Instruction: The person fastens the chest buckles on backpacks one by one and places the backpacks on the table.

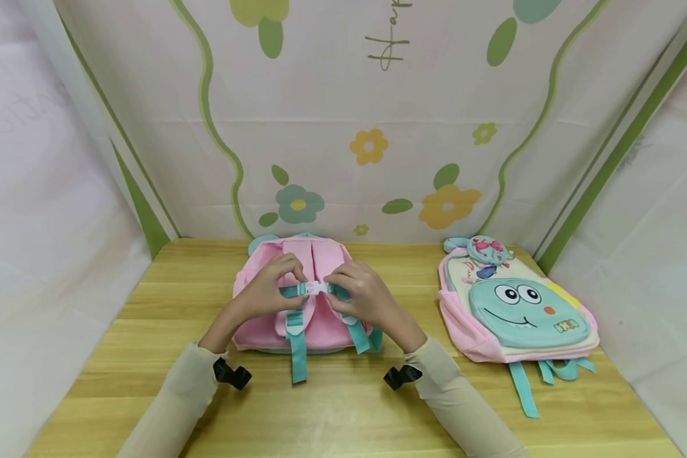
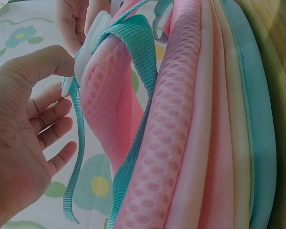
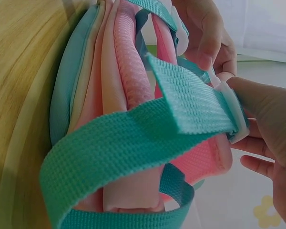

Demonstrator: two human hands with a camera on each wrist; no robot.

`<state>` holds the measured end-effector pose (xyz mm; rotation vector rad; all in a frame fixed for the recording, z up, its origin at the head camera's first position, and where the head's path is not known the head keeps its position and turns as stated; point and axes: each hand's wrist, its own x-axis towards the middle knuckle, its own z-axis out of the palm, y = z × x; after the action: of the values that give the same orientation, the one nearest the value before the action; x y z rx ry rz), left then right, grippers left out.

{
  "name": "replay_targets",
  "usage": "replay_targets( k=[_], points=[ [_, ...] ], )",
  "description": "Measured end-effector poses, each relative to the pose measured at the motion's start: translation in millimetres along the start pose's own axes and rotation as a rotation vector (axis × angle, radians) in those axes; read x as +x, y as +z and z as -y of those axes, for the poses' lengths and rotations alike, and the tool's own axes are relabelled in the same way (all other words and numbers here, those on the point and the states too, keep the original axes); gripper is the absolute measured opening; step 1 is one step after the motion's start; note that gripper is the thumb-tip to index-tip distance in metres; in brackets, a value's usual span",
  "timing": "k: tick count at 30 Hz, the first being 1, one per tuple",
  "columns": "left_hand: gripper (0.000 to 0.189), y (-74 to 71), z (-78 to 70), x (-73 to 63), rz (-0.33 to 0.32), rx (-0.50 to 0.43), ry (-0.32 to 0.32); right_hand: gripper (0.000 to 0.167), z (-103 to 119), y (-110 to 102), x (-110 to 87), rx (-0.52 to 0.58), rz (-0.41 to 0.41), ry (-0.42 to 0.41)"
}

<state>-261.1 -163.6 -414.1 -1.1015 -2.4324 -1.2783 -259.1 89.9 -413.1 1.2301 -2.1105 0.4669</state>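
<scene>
A pink backpack lies with its padded straps and mesh back facing up. Across its shoulder straps runs a teal chest strap with a white plastic buckle, its two halves end to end. My left hand pinches the buckle's left end between thumb and index finger; in the left wrist view its other fingers are spread loosely. From the other side my right hand pinches the right end beside the teal webbing. A loose teal strap loops across the right wrist view, partly covering the pink padding.
On the right of the wooden table lies a second backpack, front up, with a cartoon face and a round pouch. Its teal straps trail toward the front. A flower-printed curtain stands behind the table.
</scene>
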Motion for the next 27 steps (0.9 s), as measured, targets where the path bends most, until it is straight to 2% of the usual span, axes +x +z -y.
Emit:
replay_targets(
  k=[27],
  points=[
    [0.025, 4.0, 2.0, 0.4, -0.009, -0.005, 0.021, 0.026, 0.4, 0.4, -0.2, 0.007, 0.004, -0.026]
  ],
)
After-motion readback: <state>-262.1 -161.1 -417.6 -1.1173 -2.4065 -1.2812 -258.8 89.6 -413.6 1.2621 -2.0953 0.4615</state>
